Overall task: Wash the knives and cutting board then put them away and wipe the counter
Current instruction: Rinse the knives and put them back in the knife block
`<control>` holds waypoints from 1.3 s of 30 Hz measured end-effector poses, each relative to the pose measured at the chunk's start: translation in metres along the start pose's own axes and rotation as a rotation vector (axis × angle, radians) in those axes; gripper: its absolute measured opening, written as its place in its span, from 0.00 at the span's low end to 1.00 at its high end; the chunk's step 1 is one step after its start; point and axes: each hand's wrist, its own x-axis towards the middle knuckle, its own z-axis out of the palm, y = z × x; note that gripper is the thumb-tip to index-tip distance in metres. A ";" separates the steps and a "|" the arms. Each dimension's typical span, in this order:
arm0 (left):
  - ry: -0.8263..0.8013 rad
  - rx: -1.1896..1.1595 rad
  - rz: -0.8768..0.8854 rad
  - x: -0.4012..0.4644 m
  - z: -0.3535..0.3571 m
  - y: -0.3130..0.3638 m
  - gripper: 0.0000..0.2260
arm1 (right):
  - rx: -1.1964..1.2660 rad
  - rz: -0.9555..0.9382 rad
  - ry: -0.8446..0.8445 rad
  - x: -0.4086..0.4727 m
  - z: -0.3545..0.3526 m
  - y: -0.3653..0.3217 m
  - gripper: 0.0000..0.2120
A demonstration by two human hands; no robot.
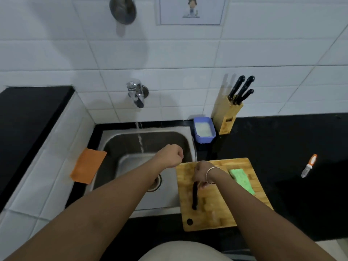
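**Knife held over the board**

Knife is gripped by the right hand above the board, lower centre-right. The left hand is fisted, holding nothing, over the sink. A sponge lies on the board.

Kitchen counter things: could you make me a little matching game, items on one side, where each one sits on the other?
1. green sponge
2. orange cloth
3. peeler
4. blue tub

A. on the sink's left edge
B. on the cutting board
C. beside the knife block
D. alone on the black counter, right of the board

Pairs: 1-B, 2-A, 3-D, 4-C
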 end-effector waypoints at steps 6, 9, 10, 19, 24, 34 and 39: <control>-0.094 -0.054 -0.035 -0.021 -0.052 -0.064 0.14 | 0.636 -0.141 0.151 0.020 0.002 -0.077 0.15; -0.131 -0.051 -0.047 -0.033 -0.068 -0.093 0.17 | 0.861 -0.174 0.169 0.027 0.002 -0.112 0.13; -0.118 -0.059 -0.045 -0.037 -0.070 -0.102 0.17 | 0.925 -0.173 0.157 0.031 0.004 -0.122 0.12; 0.313 -0.469 0.097 -0.047 -0.073 -0.136 0.16 | 1.489 0.037 -0.119 0.049 0.027 -0.176 0.06; 0.493 -0.442 0.109 -0.032 -0.082 -0.118 0.20 | 1.622 0.030 -0.167 0.056 0.034 -0.192 0.07; 0.527 -0.222 0.183 -0.013 -0.093 -0.114 0.20 | 1.273 -0.009 -0.151 0.064 0.028 -0.195 0.11; 0.554 -0.279 0.171 -0.016 -0.094 -0.122 0.22 | 1.200 -0.068 -0.149 0.067 0.027 -0.201 0.11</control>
